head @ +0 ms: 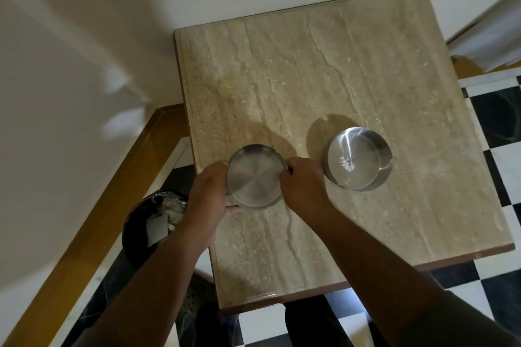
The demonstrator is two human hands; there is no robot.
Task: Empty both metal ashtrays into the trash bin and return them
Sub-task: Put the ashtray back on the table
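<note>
Two ashtrays (255,176) (355,159) sit side by side on the table (324,70); the trash bin (153,222) stands left of it.

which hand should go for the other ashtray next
Right. The right hand is beside the second ashtray, which holds white bits. The left hand is on the far side, nearer the trash bin.

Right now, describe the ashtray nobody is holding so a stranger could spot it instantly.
Find the square beige stone table set against the white wall. Two round metal ashtrays are near its front-left part; the ashtray with residue stands alone on the right. Unlike the held ashtray, gripped by the left hand and right hand, it holds small white crumbs.
</note>
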